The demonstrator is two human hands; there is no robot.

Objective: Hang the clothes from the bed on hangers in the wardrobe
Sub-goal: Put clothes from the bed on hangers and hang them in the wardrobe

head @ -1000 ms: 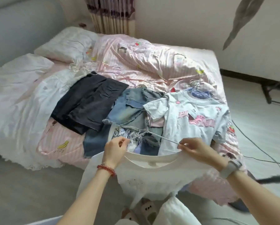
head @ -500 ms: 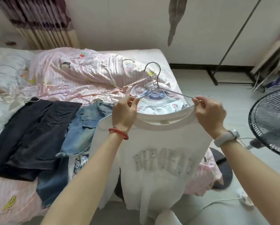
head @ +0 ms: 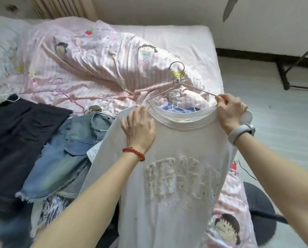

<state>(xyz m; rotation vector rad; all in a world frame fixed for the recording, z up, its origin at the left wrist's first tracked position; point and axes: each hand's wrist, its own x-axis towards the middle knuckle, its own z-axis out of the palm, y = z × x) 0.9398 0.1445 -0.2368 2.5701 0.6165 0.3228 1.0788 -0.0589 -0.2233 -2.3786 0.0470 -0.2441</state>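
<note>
The white T-shirt (head: 176, 176) is held up over the bed (head: 176, 38), and the wire hanger (head: 181, 83) is already put through its neck, so the dressing of this piece is judged nearly done; carrying it to the wardrobe, not seen here, is still left. The denim shorts (head: 63, 154) and the black garment (head: 15, 140) are still lying unhung. The right hand (head: 230, 111) pinches hanger arm and collar together. Compared with half a second ago, the left hand (head: 139, 129) is now spread flat on the shoulder instead of pinching.
</note>
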